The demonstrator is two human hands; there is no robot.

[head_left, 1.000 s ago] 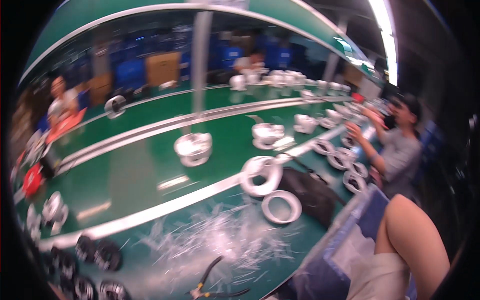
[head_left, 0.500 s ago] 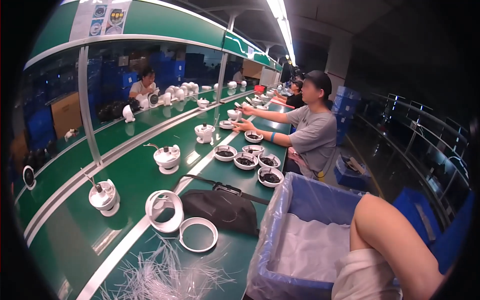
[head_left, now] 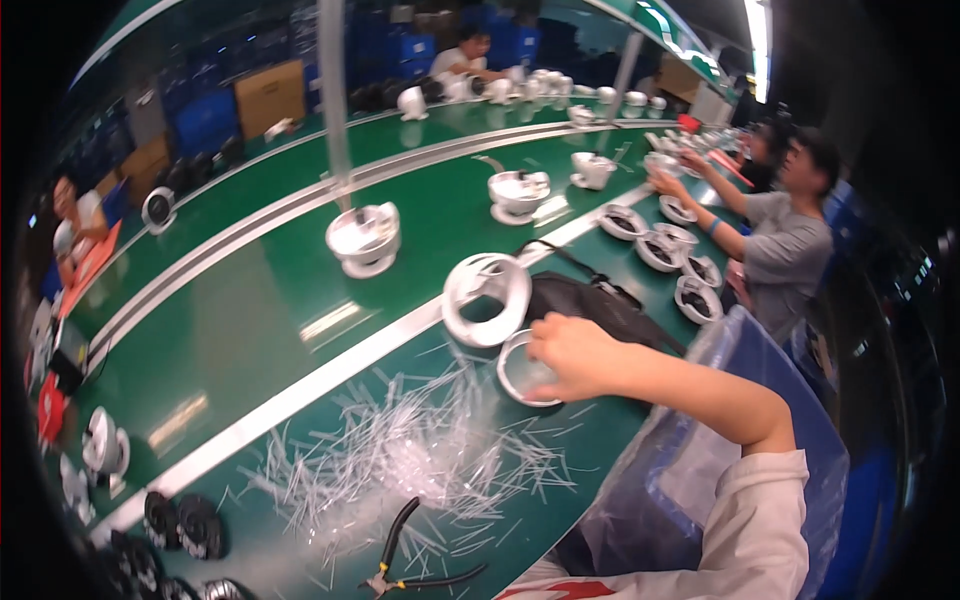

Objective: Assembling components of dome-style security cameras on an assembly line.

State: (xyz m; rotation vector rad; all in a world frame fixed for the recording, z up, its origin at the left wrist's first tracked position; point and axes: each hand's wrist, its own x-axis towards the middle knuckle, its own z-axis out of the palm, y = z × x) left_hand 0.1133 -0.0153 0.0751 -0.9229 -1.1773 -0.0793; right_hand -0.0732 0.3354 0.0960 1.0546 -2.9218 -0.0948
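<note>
My right hand [head_left: 578,357] reaches in over the bench from the lower right. Its curled fingers and thumb are at the right rim of a thin white ring [head_left: 513,388], which still rests on the green bench. Just beyond the ring stands a larger white round housing [head_left: 455,305] with an open middle. A black pouch with a strap [head_left: 610,312] lies partly behind my forearm. Nearer to me is a loose heap of clear plastic strips [head_left: 400,455], with open black-handled cutters [head_left: 398,550] in front of it. My left hand is out of view.
White cup-shaped units with wires [head_left: 365,240] stand along the green line. A co-worker [head_left: 790,225] works at the right beside white bowls with black parts [head_left: 660,250]. A lined blue bin [head_left: 740,355] is under my arm. Black round parts [head_left: 200,527] sit at the lower left.
The view has swung left, bringing the cutters and black parts into sight. My right arm has stretched forward from the bin side, and its hand is now at the thin white ring.
</note>
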